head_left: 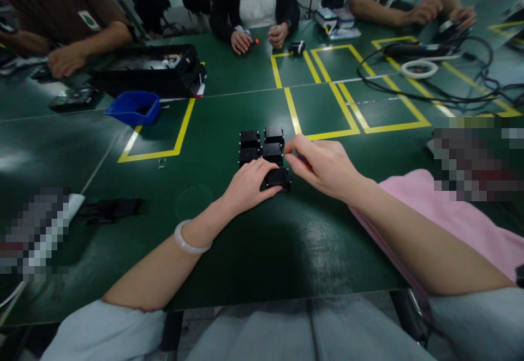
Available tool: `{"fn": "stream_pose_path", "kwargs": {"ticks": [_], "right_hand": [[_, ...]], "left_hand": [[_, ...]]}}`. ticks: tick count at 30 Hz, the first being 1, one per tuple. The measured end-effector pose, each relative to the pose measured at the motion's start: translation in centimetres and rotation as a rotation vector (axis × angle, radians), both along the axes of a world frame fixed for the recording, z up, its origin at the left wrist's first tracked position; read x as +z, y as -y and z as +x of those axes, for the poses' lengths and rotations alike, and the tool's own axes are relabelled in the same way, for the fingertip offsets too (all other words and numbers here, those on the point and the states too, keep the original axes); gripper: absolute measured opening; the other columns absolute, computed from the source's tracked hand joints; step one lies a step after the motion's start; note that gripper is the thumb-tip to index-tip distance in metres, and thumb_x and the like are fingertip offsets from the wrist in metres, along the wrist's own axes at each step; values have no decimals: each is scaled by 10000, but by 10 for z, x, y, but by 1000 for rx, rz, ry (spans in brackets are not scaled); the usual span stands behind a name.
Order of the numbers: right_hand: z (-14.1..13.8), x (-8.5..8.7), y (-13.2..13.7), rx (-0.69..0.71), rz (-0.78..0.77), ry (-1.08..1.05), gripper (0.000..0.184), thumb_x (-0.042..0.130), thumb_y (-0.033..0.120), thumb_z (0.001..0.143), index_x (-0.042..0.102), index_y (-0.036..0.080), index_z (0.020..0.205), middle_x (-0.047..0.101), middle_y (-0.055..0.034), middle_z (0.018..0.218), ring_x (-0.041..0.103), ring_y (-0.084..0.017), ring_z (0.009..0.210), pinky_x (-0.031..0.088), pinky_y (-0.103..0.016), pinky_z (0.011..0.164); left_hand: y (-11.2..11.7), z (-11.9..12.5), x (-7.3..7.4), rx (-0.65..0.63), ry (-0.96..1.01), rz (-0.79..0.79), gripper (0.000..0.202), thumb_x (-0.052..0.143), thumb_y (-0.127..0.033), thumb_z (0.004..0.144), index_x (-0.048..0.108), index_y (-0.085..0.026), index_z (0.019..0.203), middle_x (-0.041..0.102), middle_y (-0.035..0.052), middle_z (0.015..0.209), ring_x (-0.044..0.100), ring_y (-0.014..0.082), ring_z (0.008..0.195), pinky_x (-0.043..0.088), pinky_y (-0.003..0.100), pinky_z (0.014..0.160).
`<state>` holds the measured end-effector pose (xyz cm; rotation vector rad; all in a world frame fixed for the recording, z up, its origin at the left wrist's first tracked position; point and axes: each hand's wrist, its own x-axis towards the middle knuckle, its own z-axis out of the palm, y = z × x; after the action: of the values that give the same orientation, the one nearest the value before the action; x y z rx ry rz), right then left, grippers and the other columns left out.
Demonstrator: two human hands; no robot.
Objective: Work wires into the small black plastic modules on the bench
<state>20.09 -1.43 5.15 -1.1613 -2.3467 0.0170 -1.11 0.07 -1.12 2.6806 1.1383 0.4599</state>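
Observation:
Several small black box-shaped parts with shiny corner pins [273, 135] sit close together in two columns on the green table. My left hand [245, 185], with a pale bangle [192, 238] on its wrist, holds the nearest black part [278, 178] between thumb and fingers. Its fingers cover some of the part behind. Just to the right, my right hand [325, 166] is closed in a pinch beside the right-hand column. Whatever is between those fingertips, if anything, is too small to make out.
A blue bin [133, 107] and a black tray [143, 72] stand at the back left. Dark pieces [110, 210] lie left of my arm. Pink cloth [434, 203] is under my right forearm. Cables [429, 96] loop at the right. Three people sit opposite.

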Motion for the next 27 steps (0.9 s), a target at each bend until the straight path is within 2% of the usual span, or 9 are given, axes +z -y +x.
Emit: {"fn": "stream_pose_path", "kwargs": {"ticks": [3, 10, 16, 22, 27], "right_hand": [[0, 0, 0, -21, -18, 21, 357, 340, 409, 965, 586, 151, 961, 540, 2, 648, 488, -119, 578, 305, -240, 582], [-2, 1, 1, -19, -4, -14, 298, 313, 289, 956, 561, 141, 1030, 538, 16, 636, 438, -105, 523, 281, -237, 552], [-1, 2, 1, -30, -26, 13, 346, 323, 401, 971, 574, 162, 957, 568, -8, 678, 485, -116, 586, 290, -237, 576], [-1, 1, 1, -24, -5, -18, 297, 310, 297, 961, 558, 150, 1028, 543, 14, 643, 456, -109, 543, 285, -237, 568], [0, 1, 1, -28, -14, 24, 345, 333, 388, 965, 583, 150, 968, 552, -1, 658, 485, -118, 574, 293, -240, 580]], "left_hand": [[0, 0, -1, 3, 16, 5, 379, 600, -415, 870, 516, -184, 1159, 585, 79, 1131, 552, 254, 1032, 439, 392, 901], [0, 0, 0, 0, 3, -4, 369, 593, -418, 875, 518, -198, 1161, 582, 74, 1119, 556, 250, 1009, 444, 385, 875], [0, 0, 0, -3, 12, -4, 367, 593, -410, 874, 514, -195, 1160, 583, 77, 1128, 556, 254, 1024, 440, 391, 889], [0, 0, 0, -2, 6, -11, 361, 593, -411, 871, 521, -199, 1155, 583, 74, 1109, 558, 252, 1007, 442, 388, 881], [0, 0, 0, 3, 3, -1, 372, 595, -414, 870, 517, -191, 1158, 582, 78, 1122, 556, 255, 1013, 439, 389, 889]]}}
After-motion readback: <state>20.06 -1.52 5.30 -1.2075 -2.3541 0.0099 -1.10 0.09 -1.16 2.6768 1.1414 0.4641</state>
